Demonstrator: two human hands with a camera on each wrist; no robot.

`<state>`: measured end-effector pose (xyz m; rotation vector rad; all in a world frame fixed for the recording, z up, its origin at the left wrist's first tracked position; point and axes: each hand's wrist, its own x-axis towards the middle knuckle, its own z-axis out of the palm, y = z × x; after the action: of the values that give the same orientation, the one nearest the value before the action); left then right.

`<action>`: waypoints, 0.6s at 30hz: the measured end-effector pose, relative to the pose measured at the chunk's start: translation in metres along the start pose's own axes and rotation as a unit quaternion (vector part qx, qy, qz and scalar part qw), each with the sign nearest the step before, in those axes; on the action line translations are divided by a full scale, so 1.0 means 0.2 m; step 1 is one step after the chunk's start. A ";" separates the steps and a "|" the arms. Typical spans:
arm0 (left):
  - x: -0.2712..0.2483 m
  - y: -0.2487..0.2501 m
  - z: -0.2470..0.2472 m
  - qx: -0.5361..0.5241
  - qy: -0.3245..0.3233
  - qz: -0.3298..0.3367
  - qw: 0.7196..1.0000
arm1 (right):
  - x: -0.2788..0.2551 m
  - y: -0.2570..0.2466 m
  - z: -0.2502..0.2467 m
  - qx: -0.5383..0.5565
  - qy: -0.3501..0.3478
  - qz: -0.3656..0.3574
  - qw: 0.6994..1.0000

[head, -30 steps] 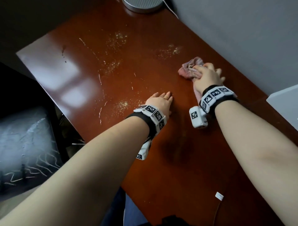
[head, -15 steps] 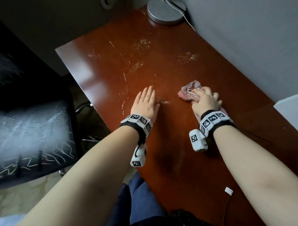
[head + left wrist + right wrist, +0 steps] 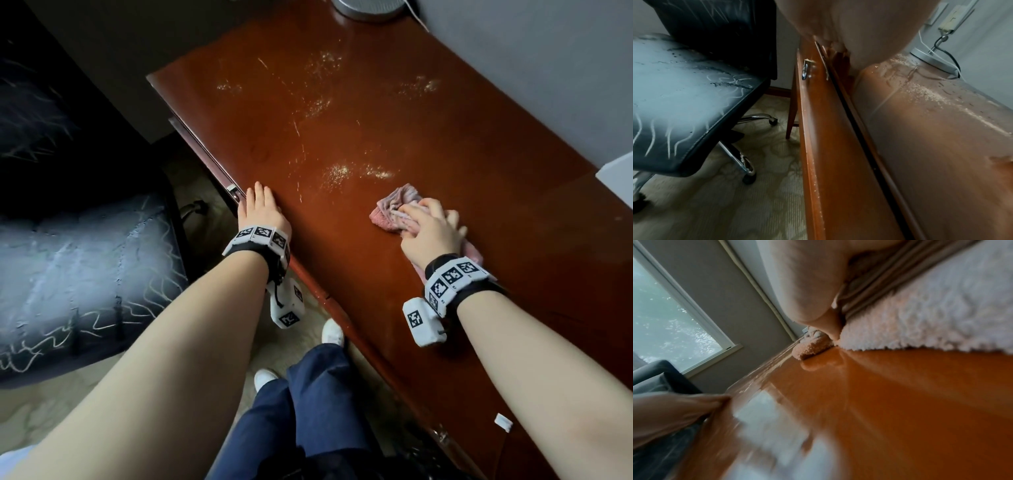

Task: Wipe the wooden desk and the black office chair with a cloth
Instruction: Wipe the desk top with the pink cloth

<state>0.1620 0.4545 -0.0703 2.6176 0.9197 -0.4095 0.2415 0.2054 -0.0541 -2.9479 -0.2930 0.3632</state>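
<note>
The reddish wooden desk [image 3: 394,130] carries pale dust streaks [image 3: 339,171] across its middle and far part. My right hand [image 3: 430,228] grips a bunched pink cloth [image 3: 394,209] and presses it onto the desktop just short of the nearest dust patch. The cloth [image 3: 920,318] fills the right wrist view, lying on the glossy desk [image 3: 879,402]. My left hand [image 3: 260,209] rests flat with straight fingers on the desk's front edge. The black office chair [image 3: 78,274], marked with white smears, stands left of the desk; its seat [image 3: 684,97] shows in the left wrist view.
A round grey lamp base [image 3: 370,8] with a cable stands at the desk's far end by the wall. A white box corner [image 3: 616,174] sits at the right. A small white plug [image 3: 503,421] lies near the front edge. A drawer handle [image 3: 805,69] shows under the desktop.
My right hand has dragged the cloth back toward me over the desktop. My left hand has slid left from the desk's middle to its front edge.
</note>
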 end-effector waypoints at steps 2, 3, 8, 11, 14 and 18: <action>-0.01 -0.02 0.00 0.000 -0.001 0.017 1.000 | -0.09 -0.04 0.03 -0.002 0.001 -0.020 1.000; -0.02 -0.03 0.00 0.000 0.000 0.023 1.000 | -0.14 -0.06 0.04 -0.004 -0.003 -0.031 0.999; -0.02 -0.08 -0.01 0.028 -0.009 0.057 0.998 | -0.30 -0.18 0.09 -0.045 -0.029 -0.132 0.990; 0.00 -0.10 -0.05 0.036 -0.035 0.077 0.996 | -0.31 -0.21 0.10 -0.056 -0.047 -0.197 0.978; 0.02 -0.13 -0.06 0.027 -0.022 0.084 0.996 | -0.29 -0.22 0.09 -0.052 -0.050 -0.218 0.973; 0.07 -0.15 -0.07 0.014 0.018 0.074 0.997 | -0.26 -0.23 0.09 -0.054 -0.045 -0.243 0.967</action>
<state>0.1555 0.4902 -0.0693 2.7040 0.7293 -0.3399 0.1794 0.2419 -0.0521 -2.8286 -1.0501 0.4173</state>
